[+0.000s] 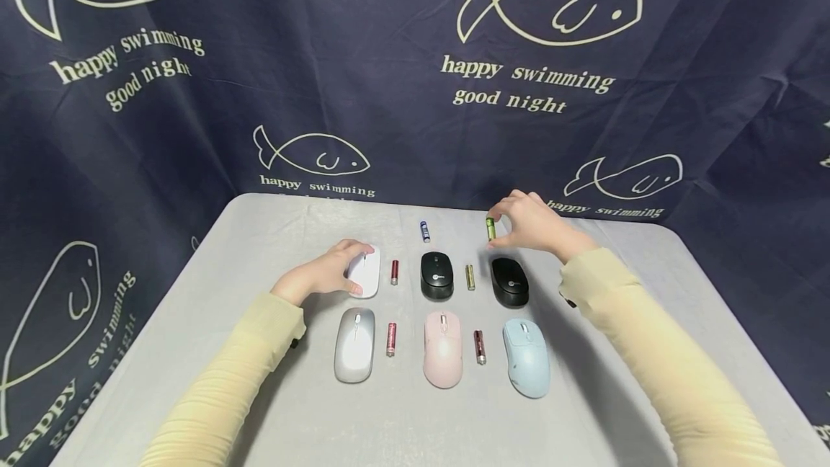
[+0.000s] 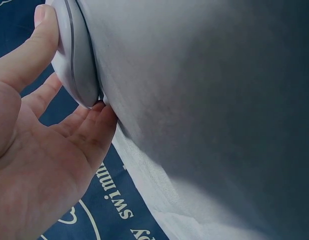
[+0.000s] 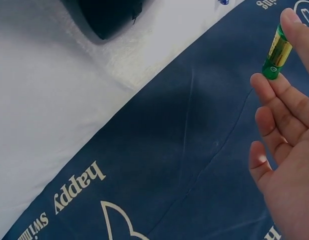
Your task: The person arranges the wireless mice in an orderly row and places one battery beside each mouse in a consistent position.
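Observation:
At the back left of the table, my left hand (image 1: 329, 270) grips a white computer mouse (image 1: 367, 274) by its sides. The left wrist view shows the thumb on one side of that mouse (image 2: 77, 55) and fingers at its other side and end. Farther right, my right hand (image 1: 528, 222) pinches a green battery (image 1: 491, 228) between thumb and fingertips. Green ends and a gold band show on the battery (image 3: 277, 52) in the right wrist view. A black mouse (image 1: 509, 282) lies just in front of the right hand.
Another black mouse (image 1: 437, 275) sits mid-table, with silver (image 1: 354, 344), pink (image 1: 443, 349) and light blue (image 1: 527, 357) mice along the front. Between them lie several red batteries (image 1: 394, 272) and a gold battery (image 1: 470, 277). A blue battery (image 1: 424, 231) is near the back edge, before a dark blue curtain (image 1: 402, 78).

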Available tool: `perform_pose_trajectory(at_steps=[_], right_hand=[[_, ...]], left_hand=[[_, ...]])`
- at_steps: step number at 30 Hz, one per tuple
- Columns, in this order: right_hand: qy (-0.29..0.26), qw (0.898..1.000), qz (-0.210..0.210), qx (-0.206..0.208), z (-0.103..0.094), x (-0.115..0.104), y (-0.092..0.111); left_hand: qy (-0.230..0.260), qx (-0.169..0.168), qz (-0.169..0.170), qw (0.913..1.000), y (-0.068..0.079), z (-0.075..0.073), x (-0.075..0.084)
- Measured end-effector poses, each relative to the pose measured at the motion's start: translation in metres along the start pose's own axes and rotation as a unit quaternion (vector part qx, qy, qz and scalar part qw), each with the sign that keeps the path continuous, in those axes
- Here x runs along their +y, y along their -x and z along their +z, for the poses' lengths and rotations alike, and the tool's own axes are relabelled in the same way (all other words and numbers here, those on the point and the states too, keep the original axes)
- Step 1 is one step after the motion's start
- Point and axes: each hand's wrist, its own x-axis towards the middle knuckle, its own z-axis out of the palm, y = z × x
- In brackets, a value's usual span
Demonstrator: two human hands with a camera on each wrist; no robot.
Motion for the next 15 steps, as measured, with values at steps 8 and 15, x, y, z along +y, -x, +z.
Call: perform_pose_trajectory(at_steps=[8, 15], right_hand=[[0.006, 1.0, 0.004, 0.01, -0.002, 0.008, 0.014], [0.002, 1.0, 0.006, 0.015, -0.005, 0.011, 0.028]], left_hand=[[0.002, 0.0, -0.003, 1.0, 0.0, -0.001, 0.002], [0.001, 0.0, -0.002, 1.0, 0.0, -0.001, 0.002]])
